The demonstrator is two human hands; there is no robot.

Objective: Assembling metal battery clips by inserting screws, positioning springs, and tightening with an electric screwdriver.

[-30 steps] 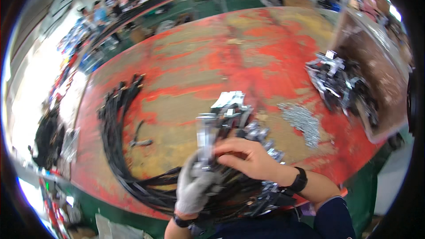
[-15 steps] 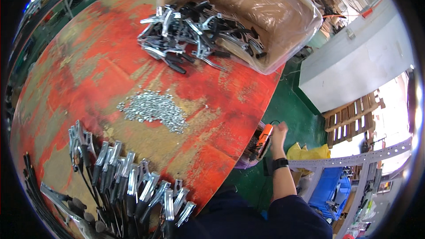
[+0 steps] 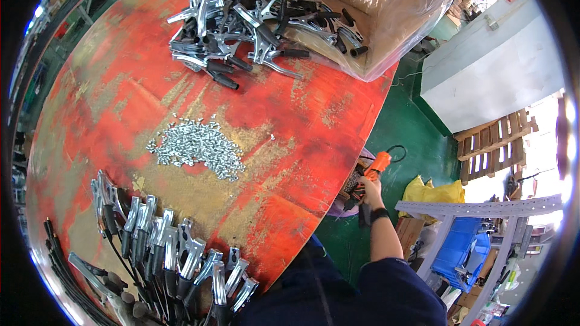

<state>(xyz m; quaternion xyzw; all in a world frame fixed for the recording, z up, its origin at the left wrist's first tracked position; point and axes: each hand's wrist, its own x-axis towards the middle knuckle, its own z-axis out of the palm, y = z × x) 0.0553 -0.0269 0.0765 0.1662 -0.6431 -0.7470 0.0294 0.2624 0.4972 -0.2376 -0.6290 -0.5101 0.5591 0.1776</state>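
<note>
My right hand [image 3: 371, 194] is past the table's right edge, low beside a container. Its fingers are closed round the lower part of an orange power tool [image 3: 378, 164] with a black cord looping from its far end. The exact kind of tool is hard to make out. My left hand is out of view. On the table lies a pile of small silver screws [image 3: 202, 148]. Nearer me, several metal clamps [image 3: 192, 258] with black grips stand in a row on black cables. More loose clamps [image 3: 241, 30] are heaped at the far side.
A plastic-lined cardboard box [image 3: 386, 42] lies at the table's far right, clamps spilling from its mouth. The round red table [image 3: 290, 127] is worn. Right of it are the green floor [image 3: 396, 124], a yellow sack [image 3: 432, 192], a wooden pallet [image 3: 495, 148] and a blue bin [image 3: 457, 244].
My right hand has shifted from the orange tool's far right side to its near end and closed round it. The tool now stands more raised, its cord showing. My view has shifted slightly.
</note>
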